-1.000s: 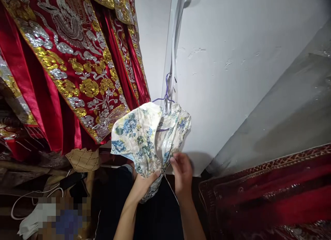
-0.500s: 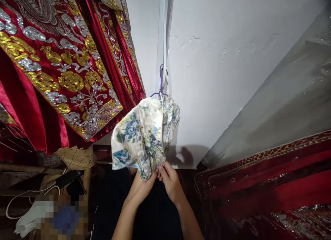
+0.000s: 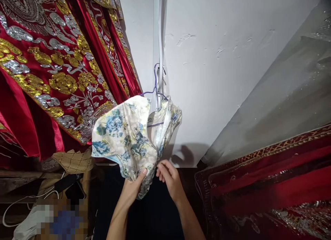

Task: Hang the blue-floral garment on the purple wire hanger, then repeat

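A cream garment with blue and green flowers [image 3: 126, 136] hangs on a purple wire hanger [image 3: 155, 85] hooked on a white wall. My left hand [image 3: 133, 188] grips the garment's lower part, thumb on the cloth. My right hand [image 3: 169, 178] pinches the cloth's lower edge just beside the left hand. Both forearms reach up from the bottom of the view.
Red robes with gold and silver embroidery [image 3: 57, 71] hang at the left. Red embroidered fabric [image 3: 263, 188] lies at the lower right below a grey sheet [image 3: 284, 105]. White cables [image 3: 23, 205] and a tan quilted item [image 3: 73, 160] sit at the lower left.
The garment's left side has swung out to the left and spread wider. My hands have stayed together at its lower edge, and the view has shifted slightly.
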### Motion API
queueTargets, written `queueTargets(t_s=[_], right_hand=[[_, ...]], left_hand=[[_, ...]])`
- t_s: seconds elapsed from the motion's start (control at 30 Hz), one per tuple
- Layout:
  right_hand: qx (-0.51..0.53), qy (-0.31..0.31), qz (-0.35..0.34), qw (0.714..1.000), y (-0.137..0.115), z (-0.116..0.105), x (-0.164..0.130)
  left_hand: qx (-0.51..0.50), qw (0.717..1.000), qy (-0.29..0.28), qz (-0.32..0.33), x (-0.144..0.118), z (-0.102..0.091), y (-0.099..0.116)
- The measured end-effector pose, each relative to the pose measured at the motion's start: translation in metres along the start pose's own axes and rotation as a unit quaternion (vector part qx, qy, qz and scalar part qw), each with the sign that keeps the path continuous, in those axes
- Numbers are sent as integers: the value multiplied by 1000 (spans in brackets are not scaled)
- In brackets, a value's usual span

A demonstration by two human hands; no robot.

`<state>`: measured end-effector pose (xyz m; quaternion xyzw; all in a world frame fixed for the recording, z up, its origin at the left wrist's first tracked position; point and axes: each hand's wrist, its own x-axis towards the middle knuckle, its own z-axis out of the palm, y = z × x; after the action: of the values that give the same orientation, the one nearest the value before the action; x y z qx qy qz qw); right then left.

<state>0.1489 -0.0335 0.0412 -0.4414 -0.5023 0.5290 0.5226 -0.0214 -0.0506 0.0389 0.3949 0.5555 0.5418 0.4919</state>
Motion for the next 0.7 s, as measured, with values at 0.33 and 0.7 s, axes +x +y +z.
queueTargets(t_s=[0.33, 0.7], right_hand=[[19, -85, 10, 996, -2, 8, 4], [66, -13, 62, 996, -3, 20, -1]], left_hand=[[-63, 996, -54, -37, -13, 8, 19], [66, 924, 263, 270, 15, -9, -15]])
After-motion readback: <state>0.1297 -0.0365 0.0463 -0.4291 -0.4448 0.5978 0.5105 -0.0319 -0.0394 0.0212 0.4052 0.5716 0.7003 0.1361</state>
